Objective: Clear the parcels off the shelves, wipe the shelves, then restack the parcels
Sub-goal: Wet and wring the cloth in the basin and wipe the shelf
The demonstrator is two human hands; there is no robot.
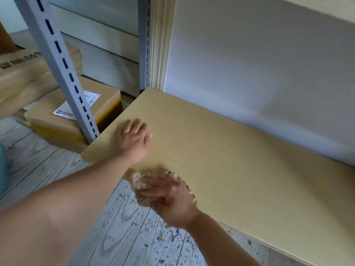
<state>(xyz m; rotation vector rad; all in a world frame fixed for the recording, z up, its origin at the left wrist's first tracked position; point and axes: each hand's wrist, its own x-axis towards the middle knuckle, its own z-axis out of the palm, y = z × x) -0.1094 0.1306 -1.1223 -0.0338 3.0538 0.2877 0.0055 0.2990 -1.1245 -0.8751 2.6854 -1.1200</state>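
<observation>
My right hand point(169, 196) has a crumpled cloth point(140, 182) bunched under curled fingers at the near edge of the shelf point(230, 154), pressing it down on the board. My left hand point(132, 139) lies flat, fingers straight, near the shelf's left end, and holds nothing; I judge it is steadying me.

The cloth looks soft and limp, light enough to wad up in one grip, and it should drag rather than slide, so holding it from above with the palm over the bundle seems best. It looks fuzzy at the edges and may shed.

The shelf is a pale wood-grain board, smooth and flat, with no parcels on it, so I take this to be the wiping step. The parcels point(73, 116) sit on the floor point(123, 237) to the far left, past the slotted grey upright point(63, 64): brown cardboard boxes, one with yellow tape and a white label, others stacked beside it. They look stiff and square; I would lift each with a hand under each side. Their weight I cannot tell.

The floor is grey wood-grain plank, scattered with dark specks below the shelf's near edge. A plain white wall point(259, 64) backs the shelf, and another board shows above at the top right.
</observation>
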